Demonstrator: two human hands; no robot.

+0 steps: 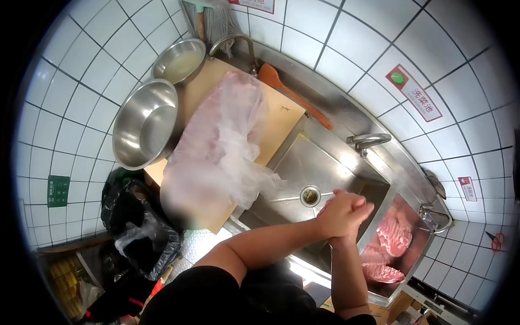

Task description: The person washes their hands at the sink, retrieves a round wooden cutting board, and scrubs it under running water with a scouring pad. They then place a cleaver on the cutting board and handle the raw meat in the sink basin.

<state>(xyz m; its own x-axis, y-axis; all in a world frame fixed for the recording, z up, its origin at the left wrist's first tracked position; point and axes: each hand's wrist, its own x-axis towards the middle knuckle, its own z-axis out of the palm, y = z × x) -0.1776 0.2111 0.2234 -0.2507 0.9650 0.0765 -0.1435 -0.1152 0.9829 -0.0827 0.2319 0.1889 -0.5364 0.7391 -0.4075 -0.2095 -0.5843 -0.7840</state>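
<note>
Above the metal sink (290, 157), my two hands are clasped together, close to the divider on its right. My left hand (335, 215) reaches in from the left and wraps around the right one. Coming up from below, my right hand (351, 232) presses against the left, with its fingers partly hidden. No tool or food shows between them. Beneath and left of the hands is a round drain (310, 196) with bits of greenish scrap. To the right, pieces of raw red meat (394, 235) lie in a second basin (414, 252).
A large pale piece of meat in clear plastic (216, 135) covers much of a board (284, 111), partly blurred. Two steel bowls (122, 135) stand at left. An orange-brown wooden paddle (298, 95) lies behind. Taps (368, 142) line the back; a black bag (141, 222) sits lower left.
</note>
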